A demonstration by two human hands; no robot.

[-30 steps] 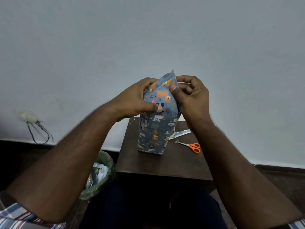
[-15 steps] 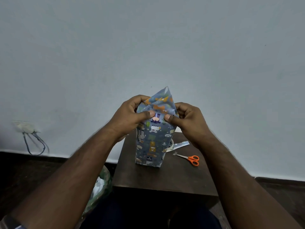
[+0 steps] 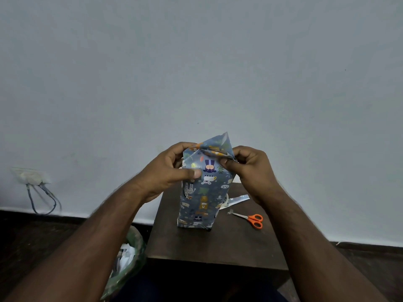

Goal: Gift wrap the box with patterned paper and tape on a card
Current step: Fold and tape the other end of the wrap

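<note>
- While the box [image 3: 201, 199] stood upright on the dark surface [image 3: 213, 245], wrapped in patterned paper [image 3: 209, 149], both hands gripped its top end.
- Left hand [image 3: 168, 171] curled round the upper left side, thumb pressed flat on the front.
- Right hand [image 3: 250, 168] pinched the folded paper at the upper right corner.
- Orange scissors [image 3: 250, 219] lay just right of the box, a tape roll [image 3: 225, 200] behind it.
- A bin [image 3: 128, 260] sat below the surface's left edge.
</note>
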